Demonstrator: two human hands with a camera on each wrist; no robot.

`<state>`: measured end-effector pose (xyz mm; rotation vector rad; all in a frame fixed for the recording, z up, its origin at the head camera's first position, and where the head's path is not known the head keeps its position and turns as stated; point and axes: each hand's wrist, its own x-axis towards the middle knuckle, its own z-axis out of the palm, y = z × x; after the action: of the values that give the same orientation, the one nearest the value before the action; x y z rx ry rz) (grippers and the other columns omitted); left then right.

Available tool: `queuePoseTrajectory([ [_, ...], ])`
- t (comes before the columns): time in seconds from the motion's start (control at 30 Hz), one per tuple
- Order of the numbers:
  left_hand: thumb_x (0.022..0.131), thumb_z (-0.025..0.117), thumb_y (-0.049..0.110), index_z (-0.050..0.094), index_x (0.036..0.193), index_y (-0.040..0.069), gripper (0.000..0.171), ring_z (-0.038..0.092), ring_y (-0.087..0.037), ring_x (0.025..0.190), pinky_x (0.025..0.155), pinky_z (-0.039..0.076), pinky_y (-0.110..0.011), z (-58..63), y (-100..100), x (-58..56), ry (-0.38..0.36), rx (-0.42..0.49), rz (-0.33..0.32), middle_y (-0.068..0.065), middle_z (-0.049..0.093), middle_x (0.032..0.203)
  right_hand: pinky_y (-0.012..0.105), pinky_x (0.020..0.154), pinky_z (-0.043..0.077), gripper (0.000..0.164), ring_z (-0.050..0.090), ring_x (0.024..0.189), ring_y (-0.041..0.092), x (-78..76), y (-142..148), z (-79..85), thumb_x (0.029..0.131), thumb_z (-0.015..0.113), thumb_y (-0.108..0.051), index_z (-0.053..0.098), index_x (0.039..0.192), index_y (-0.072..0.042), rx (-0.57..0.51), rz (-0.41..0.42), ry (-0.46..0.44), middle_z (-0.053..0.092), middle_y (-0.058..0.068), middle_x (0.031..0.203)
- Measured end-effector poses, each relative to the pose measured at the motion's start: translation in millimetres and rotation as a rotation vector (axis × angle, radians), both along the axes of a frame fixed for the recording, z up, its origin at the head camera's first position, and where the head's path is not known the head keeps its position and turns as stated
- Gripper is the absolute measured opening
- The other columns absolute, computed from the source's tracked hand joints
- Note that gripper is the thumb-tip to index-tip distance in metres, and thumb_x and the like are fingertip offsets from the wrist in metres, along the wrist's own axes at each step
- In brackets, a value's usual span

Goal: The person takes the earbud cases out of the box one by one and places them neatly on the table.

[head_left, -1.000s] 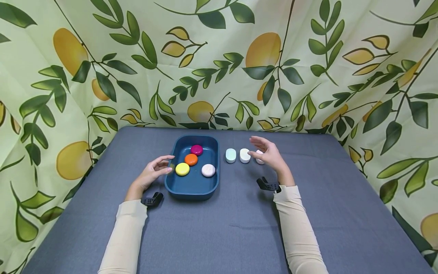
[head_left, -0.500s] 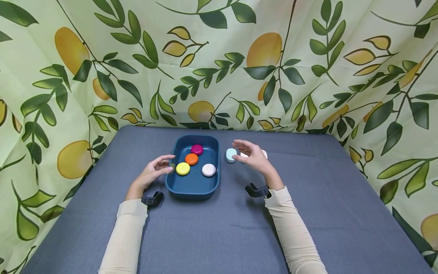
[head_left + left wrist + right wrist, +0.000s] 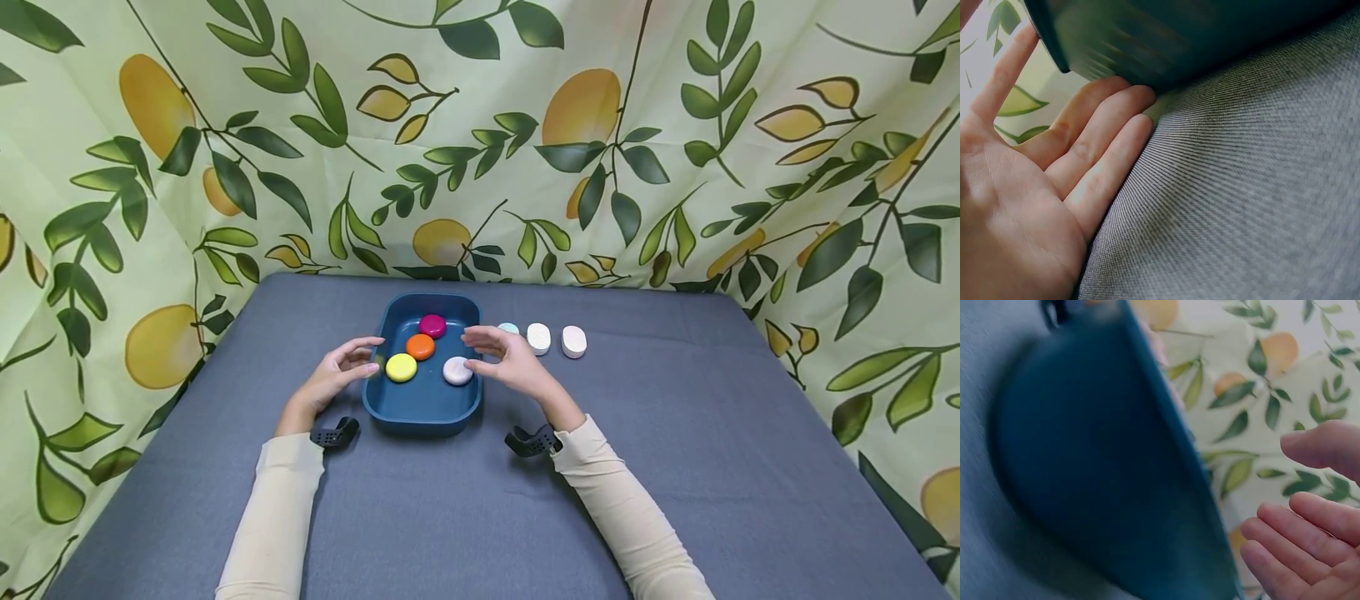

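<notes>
A blue rectangular bin point(image 3: 424, 408) holds a magenta disc point(image 3: 432, 326), an orange disc point(image 3: 420, 347), a yellow disc point(image 3: 401, 367) and a white disc point(image 3: 457, 371), all glossy and rounded. My left hand point(image 3: 343, 367) rests at the bin's left side, its relaxed fingers point(image 3: 1113, 134) against the outer wall in the left wrist view. Over the right rim hovers my right hand point(image 3: 512, 360), thumb and fingers apart with nothing between them. Its thumb tip overlaps the white disc in the head view. The same hand shows beside the bin wall point(image 3: 1104, 444) in the right wrist view.
Right of the bin stand a pale blue rounded block point(image 3: 509, 328), partly hidden by my right hand, a white one point(image 3: 538, 338) and a pale pink one point(image 3: 573, 342). A grey-blue cloth point(image 3: 420, 517) covers the table. Behind hangs a leaf-and-fruit patterned curtain point(image 3: 480, 75).
My right hand has moved left from over the pale blocks to the bin's right rim, uncovering the white and pink blocks. The left hand and the discs have stayed in place.
</notes>
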<state>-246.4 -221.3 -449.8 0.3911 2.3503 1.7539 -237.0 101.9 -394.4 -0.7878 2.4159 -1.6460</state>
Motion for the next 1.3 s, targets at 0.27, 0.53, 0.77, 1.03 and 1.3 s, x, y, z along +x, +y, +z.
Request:
queuePoseTrajectory([
  [0.27, 0.093, 0.06, 0.018, 0.044, 0.141, 0.005, 0.052, 0.052, -0.007, 0.109, 0.09, 0.044, -0.017, -0.7, -1.3, -1.3, 0.007, -0.015, -0.007, -0.024, 0.046, 0.142, 0.044, 0.105, 0.045, 0.05, 0.058, 0.122, 0.04, 10.0, -32.4, -3.0, 0.086, 0.068, -0.006, 0.052, 0.131, 0.007, 0.037, 0.015, -0.039, 0.058, 0.026, 0.132],
  [0.53, 0.093, 0.061, 0.018, 0.044, 0.141, 0.005, 0.052, 0.053, -0.005, 0.107, 0.089, 0.045, -0.017, -0.5, -1.4, -1.1, 0.002, -0.002, -0.005, -0.025, 0.046, 0.141, 0.041, 0.104, 0.047, 0.05, 0.059, 0.122, 0.033, 5.6, -63.4, -6.1, 0.086, 0.07, -0.011, 0.054, 0.131, 0.005, 0.213, 0.077, 0.01, 0.061, 0.021, 0.131],
  [0.77, 0.093, 0.061, 0.017, 0.045, 0.14, 0.005, 0.052, 0.053, -0.003, 0.107, 0.088, 0.045, -0.016, 0.3, -1.5, -0.7, 0.002, 0.004, -0.007, -0.025, 0.047, 0.14, 0.039, 0.103, 0.048, 0.053, 0.06, 0.123, 0.028, -0.8, -84.8, -5.6, 0.085, 0.072, -0.015, 0.055, 0.132, 0.001, 0.431, 0.083, 0.068, 0.061, 0.016, 0.133],
  [1.03, 0.093, 0.061, 0.017, 0.044, 0.14, 0.005, 0.052, 0.054, -0.001, 0.106, 0.088, 0.046, -0.016, -0.7, -1.5, -0.5, 0.004, 0.012, -0.013, -0.026, 0.047, 0.14, 0.039, 0.104, 0.046, 0.054, 0.06, 0.117, 0.026, -6.1, -100.0, -10.9, 0.084, 0.074, -0.017, 0.055, 0.132, 0.0, 0.537, 0.064, 0.09, 0.062, 0.014, 0.131],
  [1.3, 0.092, 0.06, 0.016, 0.044, 0.14, 0.003, 0.052, 0.054, 0.001, 0.104, 0.087, 0.046, -0.014, -1.2, -1.5, -1.0, 0.01, 0.016, -0.016, -0.027, 0.046, 0.139, 0.036, 0.109, 0.043, 0.059, 0.057, 0.12, 0.025, -8.7, -105.0, -16.0, 0.084, 0.074, -0.019, 0.051, 0.135, 0.0, 0.619, 0.1, 0.119, 0.058, 0.013, 0.137],
])
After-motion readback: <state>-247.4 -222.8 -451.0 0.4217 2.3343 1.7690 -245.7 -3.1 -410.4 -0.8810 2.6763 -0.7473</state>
